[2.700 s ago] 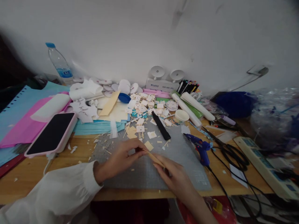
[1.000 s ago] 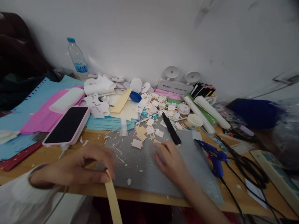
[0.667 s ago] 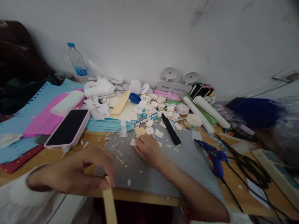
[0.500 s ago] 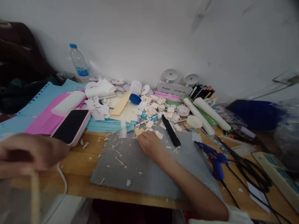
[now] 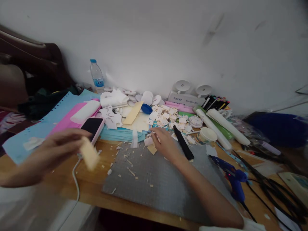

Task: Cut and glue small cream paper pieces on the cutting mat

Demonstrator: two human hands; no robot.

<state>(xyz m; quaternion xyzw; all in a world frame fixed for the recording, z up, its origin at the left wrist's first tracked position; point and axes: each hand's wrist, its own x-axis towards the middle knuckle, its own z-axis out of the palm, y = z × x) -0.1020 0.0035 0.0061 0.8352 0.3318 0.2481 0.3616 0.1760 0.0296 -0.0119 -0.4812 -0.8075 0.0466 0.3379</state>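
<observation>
My left hand is raised over the table's left side near the phone, its fingers closed on a pale yellow strip that is blurred by motion. At the back edge of the grey mat, my right hand rests by the heap of small cream pieces. Its fingers are bent around something small that I cannot make out. A tan piece lies just below those fingers, and a black tool is to their right.
A blue glue gun with black cables lies on the right. Beside the heap stand a paper cup and white rolls. Blue sheets and a water bottle are at the back left. Small scraps dot the mat.
My left hand has moved right and away from the lower left edge, bringing the yellow strip over the table. The view has shifted left. My right hand stays near the heap, with the tan piece more exposed.
</observation>
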